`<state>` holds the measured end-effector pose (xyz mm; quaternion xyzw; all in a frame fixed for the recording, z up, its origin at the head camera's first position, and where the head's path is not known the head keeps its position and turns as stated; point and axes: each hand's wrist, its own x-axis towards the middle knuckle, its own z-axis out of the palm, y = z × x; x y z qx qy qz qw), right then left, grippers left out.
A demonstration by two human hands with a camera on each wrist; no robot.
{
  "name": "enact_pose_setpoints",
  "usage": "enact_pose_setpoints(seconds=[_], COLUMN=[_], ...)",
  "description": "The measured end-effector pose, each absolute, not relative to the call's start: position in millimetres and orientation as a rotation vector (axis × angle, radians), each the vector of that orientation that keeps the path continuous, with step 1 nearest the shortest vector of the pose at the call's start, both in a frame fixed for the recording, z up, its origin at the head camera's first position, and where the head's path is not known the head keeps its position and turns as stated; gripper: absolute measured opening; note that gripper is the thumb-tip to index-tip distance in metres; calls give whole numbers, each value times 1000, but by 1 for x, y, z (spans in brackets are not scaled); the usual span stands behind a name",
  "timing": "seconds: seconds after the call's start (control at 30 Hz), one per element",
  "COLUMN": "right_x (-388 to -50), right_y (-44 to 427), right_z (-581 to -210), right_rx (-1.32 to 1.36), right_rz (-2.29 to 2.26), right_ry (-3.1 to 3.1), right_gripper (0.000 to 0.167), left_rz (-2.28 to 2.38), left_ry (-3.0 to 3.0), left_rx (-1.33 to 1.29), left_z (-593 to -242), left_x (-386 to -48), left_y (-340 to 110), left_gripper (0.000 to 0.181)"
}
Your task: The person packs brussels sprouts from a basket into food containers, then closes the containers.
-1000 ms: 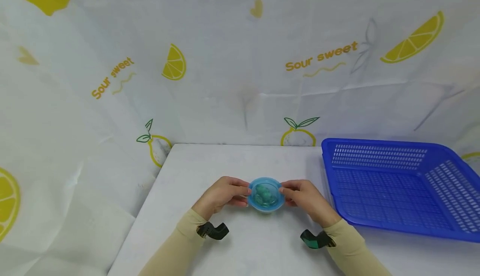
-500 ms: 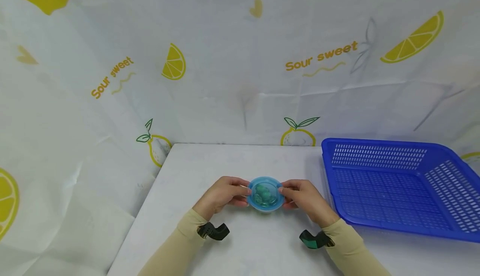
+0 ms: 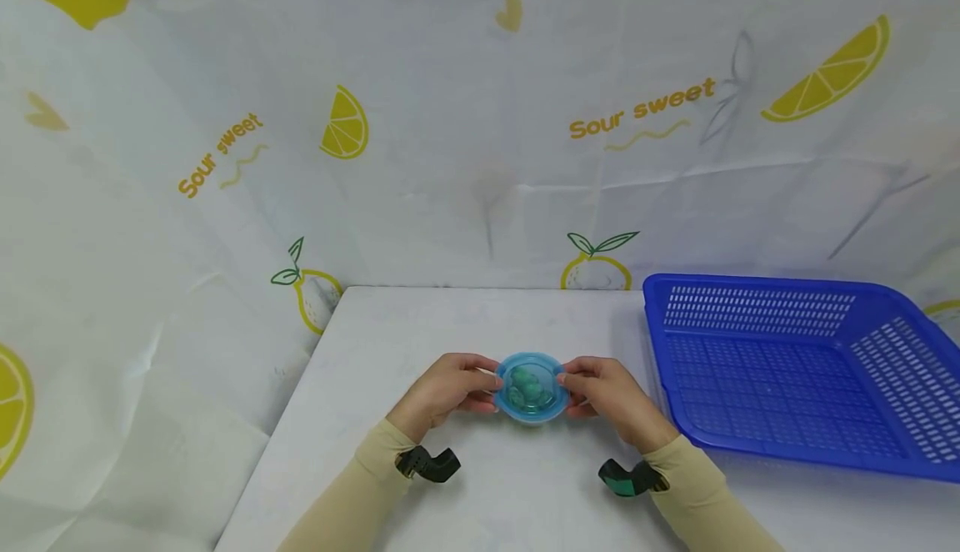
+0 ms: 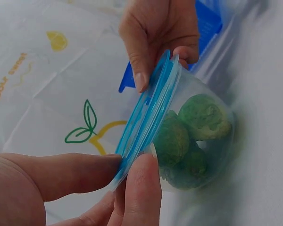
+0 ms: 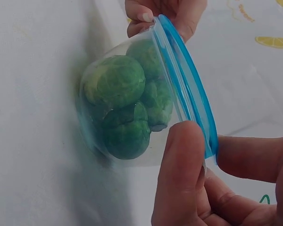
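A clear round plastic bowl (image 5: 141, 150) stands on the white table, with several green Brussels sprouts (image 5: 115, 82) inside it. Over its mouth lies a translucent blue lid (image 3: 532, 366). My left hand (image 3: 450, 389) pinches the rim from the left, thumb on top of the lid and fingers beneath the bowl's lip. On the opposite side my right hand (image 3: 611, 393) pinches the rim the same way. In the left wrist view the lid (image 4: 146, 115) lies along the bowl's rim; whether it is fully snapped down I cannot tell.
To the right stands a large blue perforated plastic basket (image 3: 750, 444), close to my right forearm. A white cloth printed with lemons (image 3: 450, 118) hangs behind and to the left of the white table (image 3: 420, 318).
Both hands keep their grip on the rim of the lidded bowl. The head view has shifted very slightly; otherwise hardly anything moves.
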<state>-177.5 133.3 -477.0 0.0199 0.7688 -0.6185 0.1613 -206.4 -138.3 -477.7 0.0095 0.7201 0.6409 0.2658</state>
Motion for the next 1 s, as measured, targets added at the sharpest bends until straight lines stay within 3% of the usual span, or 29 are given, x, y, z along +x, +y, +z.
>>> enact_pose_setpoints(seconds=[1.0], right_x=[-179], right_y=[128], right_z=[-483], right_rx=[99], right_rz=[-1879], right_ry=[2139], right_gripper=[17], left_rz=[1747], left_ry=[1906], left_rx=[65], left_z=[-486], left_x=[-211], left_y=[-140], left_gripper=[37])
